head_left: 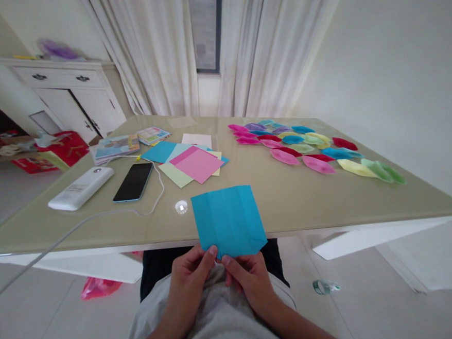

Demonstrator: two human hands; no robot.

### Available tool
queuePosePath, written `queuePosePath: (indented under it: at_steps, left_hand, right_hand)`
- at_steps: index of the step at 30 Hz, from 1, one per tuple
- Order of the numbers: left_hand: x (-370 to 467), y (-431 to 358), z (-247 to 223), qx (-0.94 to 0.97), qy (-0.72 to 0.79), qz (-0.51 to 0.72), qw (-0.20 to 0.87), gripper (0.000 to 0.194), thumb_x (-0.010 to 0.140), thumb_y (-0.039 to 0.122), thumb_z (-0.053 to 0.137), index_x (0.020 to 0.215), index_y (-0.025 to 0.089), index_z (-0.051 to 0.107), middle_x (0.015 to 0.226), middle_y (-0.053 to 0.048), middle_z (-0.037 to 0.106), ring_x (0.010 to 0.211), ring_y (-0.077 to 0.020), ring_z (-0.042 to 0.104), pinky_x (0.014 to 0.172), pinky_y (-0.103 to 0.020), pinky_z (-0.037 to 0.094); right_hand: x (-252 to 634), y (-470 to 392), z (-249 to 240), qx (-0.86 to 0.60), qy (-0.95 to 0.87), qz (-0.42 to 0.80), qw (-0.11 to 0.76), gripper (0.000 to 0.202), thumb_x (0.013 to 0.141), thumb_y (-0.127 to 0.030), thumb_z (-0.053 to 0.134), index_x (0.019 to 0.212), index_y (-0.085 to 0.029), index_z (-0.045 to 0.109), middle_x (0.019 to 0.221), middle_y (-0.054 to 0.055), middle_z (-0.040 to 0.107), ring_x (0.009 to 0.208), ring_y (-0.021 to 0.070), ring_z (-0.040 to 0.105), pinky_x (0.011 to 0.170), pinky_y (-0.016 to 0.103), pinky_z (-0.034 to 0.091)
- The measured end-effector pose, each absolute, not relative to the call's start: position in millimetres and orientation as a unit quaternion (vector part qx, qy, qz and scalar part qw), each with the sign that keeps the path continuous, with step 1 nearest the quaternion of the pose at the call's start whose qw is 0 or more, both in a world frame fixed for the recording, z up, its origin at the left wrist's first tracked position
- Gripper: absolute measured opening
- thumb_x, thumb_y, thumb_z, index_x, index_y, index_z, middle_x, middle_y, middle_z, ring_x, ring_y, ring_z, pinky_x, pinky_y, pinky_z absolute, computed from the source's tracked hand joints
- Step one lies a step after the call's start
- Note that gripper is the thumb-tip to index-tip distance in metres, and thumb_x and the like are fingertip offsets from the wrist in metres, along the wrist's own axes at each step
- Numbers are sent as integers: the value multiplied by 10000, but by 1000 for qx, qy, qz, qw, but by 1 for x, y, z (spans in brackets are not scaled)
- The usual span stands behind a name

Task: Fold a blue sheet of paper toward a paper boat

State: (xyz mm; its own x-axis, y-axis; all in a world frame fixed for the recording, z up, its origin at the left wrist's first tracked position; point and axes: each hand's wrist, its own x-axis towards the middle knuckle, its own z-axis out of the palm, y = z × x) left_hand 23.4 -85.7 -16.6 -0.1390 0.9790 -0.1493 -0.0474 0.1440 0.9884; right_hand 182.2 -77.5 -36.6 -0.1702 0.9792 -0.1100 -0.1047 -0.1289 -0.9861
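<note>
A blue paper sheet with faint vertical creases is held up over the table's front edge; its lower right corner is folded or cut off at a slant. My left hand pinches the bottom edge near the lower left, thumb on top. Close beside it, my right hand pinches the same edge near its middle. Behind the sheet, loose coloured squares, with a pink one on top, lie on the table. Several folded paper pieces in many colours, such as a pink one, are spread at the right.
At the left lie a white power bank, a black phone and a white cable running off the near edge. Booklets sit behind them. A round clear spot is left of the blue sheet.
</note>
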Motion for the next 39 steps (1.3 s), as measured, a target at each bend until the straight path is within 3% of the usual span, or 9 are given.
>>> queuePosePath:
  at_steps: [4,6,13,17,20,29,36,39]
  left_hand:
    - [25,-86,-16,443,526,517,510,409,898,562,768,758,179,807,750,-29,712,713,-175,575,693,-269,471]
    - [26,-86,-14,449,518,519,510,388,905,539,761,766,180,812,785,-41,746,746,-190,607,713,-273,486]
    - [27,-87,-11,435,528,523,507,421,889,541,775,689,171,756,630,12,595,594,-124,404,577,-238,370]
    - [28,-87,-12,410,532,513,535,484,843,634,790,768,156,796,603,24,526,585,-118,357,535,-230,287]
    - [29,-86,-10,394,538,510,544,522,805,666,809,723,151,785,581,31,483,583,-116,342,537,-233,274]
    - [30,-86,-11,382,551,510,539,540,758,677,831,651,151,766,566,35,457,571,-111,314,529,-241,251]
    - [28,-87,-12,409,540,515,525,448,839,571,812,656,163,783,630,2,572,603,-129,394,563,-249,335]
    - [29,-88,-12,412,537,520,521,453,863,558,801,638,168,756,607,16,546,588,-125,379,552,-248,330]
  right_hand:
    - [180,-77,-37,-472,-481,587,450,627,827,-719,807,547,-166,707,446,4,585,380,77,394,404,229,265]
    - [179,-77,-36,-482,-481,579,449,649,827,-721,801,510,-168,682,423,2,560,376,76,385,403,230,260]
    - [178,-74,-31,-481,-471,584,454,641,838,-691,806,479,-185,644,411,-18,526,376,75,357,410,240,269]
    - [178,-74,-30,-483,-470,584,453,624,830,-671,815,477,-186,645,415,-20,521,384,74,345,422,245,259]
    - [178,-75,-30,-481,-474,583,452,631,844,-666,798,466,-187,641,401,-30,480,389,75,333,432,250,252]
    - [178,-75,-32,-478,-468,590,453,660,829,-713,783,465,-188,620,399,-48,426,394,70,293,427,248,218]
    - [177,-76,-34,-479,-473,587,450,666,846,-713,769,464,-186,627,400,-41,440,389,73,310,428,254,220]
    - [176,-76,-34,-473,-469,589,457,659,845,-698,773,462,-184,621,405,-43,437,399,73,305,433,252,222]
